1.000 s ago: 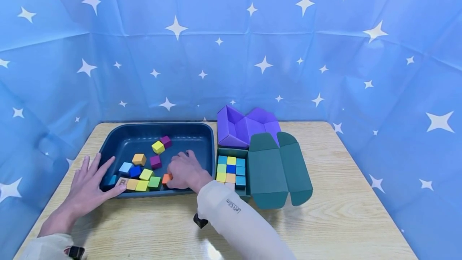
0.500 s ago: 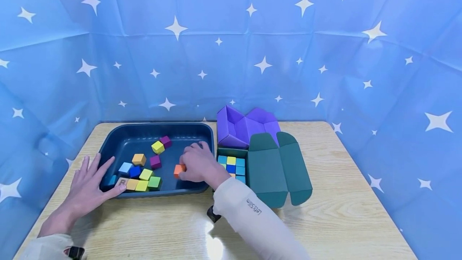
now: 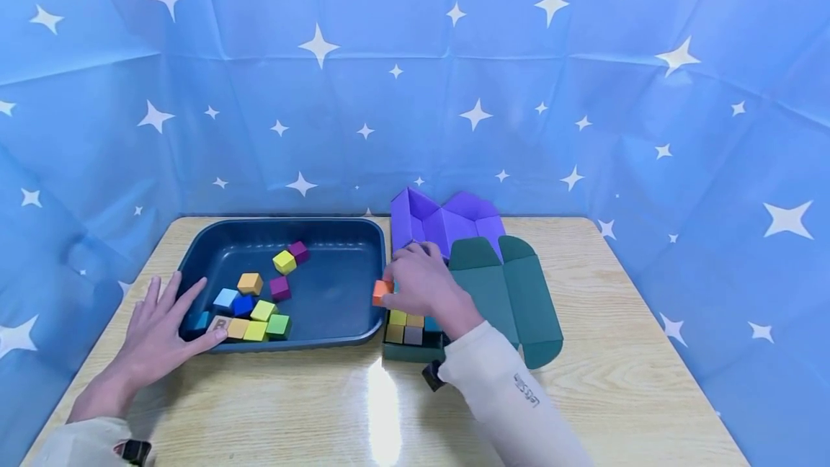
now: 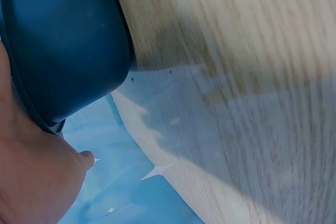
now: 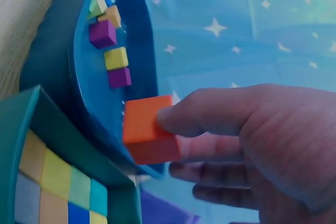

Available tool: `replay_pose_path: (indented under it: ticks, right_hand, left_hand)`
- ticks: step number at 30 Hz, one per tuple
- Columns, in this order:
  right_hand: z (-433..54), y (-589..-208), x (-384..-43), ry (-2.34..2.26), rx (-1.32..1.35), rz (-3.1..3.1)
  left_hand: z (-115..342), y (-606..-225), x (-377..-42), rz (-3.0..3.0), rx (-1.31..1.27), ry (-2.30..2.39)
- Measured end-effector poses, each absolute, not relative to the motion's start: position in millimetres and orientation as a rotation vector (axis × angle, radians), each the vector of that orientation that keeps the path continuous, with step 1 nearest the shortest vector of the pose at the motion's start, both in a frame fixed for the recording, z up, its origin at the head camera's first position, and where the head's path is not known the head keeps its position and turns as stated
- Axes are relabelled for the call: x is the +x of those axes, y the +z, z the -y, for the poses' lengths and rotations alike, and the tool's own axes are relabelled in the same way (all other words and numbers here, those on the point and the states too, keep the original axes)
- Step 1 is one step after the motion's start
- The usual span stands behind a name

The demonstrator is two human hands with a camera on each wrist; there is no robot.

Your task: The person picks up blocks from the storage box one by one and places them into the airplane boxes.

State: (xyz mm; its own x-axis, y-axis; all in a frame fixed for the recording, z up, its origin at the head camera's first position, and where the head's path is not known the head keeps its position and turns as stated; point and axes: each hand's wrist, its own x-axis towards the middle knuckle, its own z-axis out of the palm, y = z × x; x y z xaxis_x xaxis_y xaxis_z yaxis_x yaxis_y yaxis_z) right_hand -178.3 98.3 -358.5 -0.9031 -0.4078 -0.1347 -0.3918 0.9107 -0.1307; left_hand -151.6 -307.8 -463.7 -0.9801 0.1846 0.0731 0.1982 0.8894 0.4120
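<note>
Between thumb and fingers my right hand [image 3: 424,283] pinches an orange cube [image 5: 151,129], held up over the left side of the green box [image 3: 413,353]. Rows of coloured cubes [image 5: 55,174] fill much of that box; in the head view the hand covers part of them. My left hand [image 3: 155,330] rests with fingers spread on the left rim of the dark blue tray [image 3: 344,251]. Inside the tray lie loose cubes, among them a yellow cube [image 3: 284,261], a green cube [image 3: 278,326] and a cube marked with a letter [image 3: 220,324].
Behind the green box stands an open purple box [image 3: 418,222]. The green box's lid [image 3: 483,287] lies folded out to the right on the wooden table [image 3: 616,352]. A blue star-patterned curtain [image 3: 415,92] surrounds the table.
My right hand has carried the orange cube from the tray's lower right, up and rightward to over the green box. My left hand has stayed on the tray's rim.
</note>
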Motion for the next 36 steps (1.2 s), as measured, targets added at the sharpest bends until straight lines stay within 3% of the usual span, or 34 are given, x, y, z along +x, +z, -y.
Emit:
replay_pose_path:
  ticks: [16,36]
  right_hand:
    - [-147.0,-368.8,-162.9,-0.088,-0.423,-2.856]
    - [-158.0,-386.7,-157.0,-0.057,-0.415,-2.740]
  left_hand:
    - [307.4,-463.6,-151.6,3.017,-0.311,-0.665]
    - [307.0,-463.4,-151.3,3.015,-0.313,-0.666]
